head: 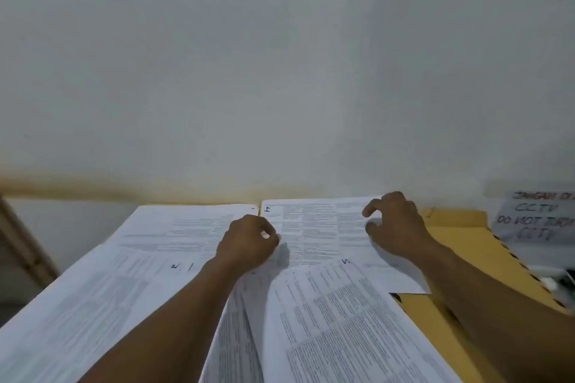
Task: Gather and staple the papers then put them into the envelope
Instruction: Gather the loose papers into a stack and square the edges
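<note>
Loose printed sheets lie overlapping, not yet gathered. The left hand (pixel 249 242) is curled, with thumb and forefinger pinching the left margin of the sheet marked 4 (pixel 320 227). The right hand (pixel 395 224) rests bent-fingered on that sheet's right part, thumb and forefinger apart; whether it grips cannot be told. The sheet marked 5 (pixel 342 320) lies at 6 o'clock of it, overlapping its near edge, and the sheet marked 2 (pixel 93 305) lies at 8 o'clock. The brown envelope (pixel 460 242) lies at 3 o'clock, partly under the sheet marked 4 and the right forearm. Likely hazards: lifting the sheet marked 4 drags the sheet marked 5 askew; a one-sided pull creases it; the numbered order is lost in stacking; the forearm shifts the envelope.
</note>
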{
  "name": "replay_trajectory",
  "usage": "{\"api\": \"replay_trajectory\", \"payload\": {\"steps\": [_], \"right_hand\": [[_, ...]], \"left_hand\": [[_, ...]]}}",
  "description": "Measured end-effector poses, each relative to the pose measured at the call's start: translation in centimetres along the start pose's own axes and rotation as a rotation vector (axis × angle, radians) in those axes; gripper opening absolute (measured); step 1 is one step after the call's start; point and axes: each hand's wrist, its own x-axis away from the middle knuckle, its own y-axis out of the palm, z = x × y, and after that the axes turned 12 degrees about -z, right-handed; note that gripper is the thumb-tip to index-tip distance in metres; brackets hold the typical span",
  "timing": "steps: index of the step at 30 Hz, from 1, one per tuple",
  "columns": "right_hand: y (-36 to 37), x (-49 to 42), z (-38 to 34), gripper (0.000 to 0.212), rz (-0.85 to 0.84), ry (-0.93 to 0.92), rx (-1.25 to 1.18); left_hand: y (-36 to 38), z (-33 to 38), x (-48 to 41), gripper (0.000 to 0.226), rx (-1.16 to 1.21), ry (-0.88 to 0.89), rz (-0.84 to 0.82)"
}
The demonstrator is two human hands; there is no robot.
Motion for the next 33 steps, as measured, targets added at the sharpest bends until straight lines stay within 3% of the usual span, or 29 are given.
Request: {"api": "replay_trajectory", "payload": {"steps": [3,7,12,19,26,33], "right_hand": [[0.7,-1.1,-0.6,0.022,0.060,-0.118,0.183],[1.3,-2.5,-1.7,0.031,-0.058,-0.175,0.287],[1.9,-3.5,-2.2,0.045,-0.108,-0.218,0.341],[1.8,-4.4,-2.5,0.054,-0.114,-0.231,0.498],[2.1,-4.5,-2.3,0.060,-0.168,-0.244,0.337],[2.3,-4.4,-2.0,0.060,-0.120,-0.241,0.356]], "left_hand": [[0.2,-0.2,-1.0,0.030,-0.071,-0.041,0.032],[0.7,0.0,-1.4,0.059,-0.108,-0.121,-0.025],[0.9,-0.3,-1.7,0.070,-0.103,-0.098,0.002],[1.0,-0.2,-1.5,0.069,-0.093,-0.091,0.017],[1.0,0.1,-1.5,0.067,0.034,-0.085,0.010],[1.0,0.8,-1.2,0.062,0.108,-0.021,0.012]]}}
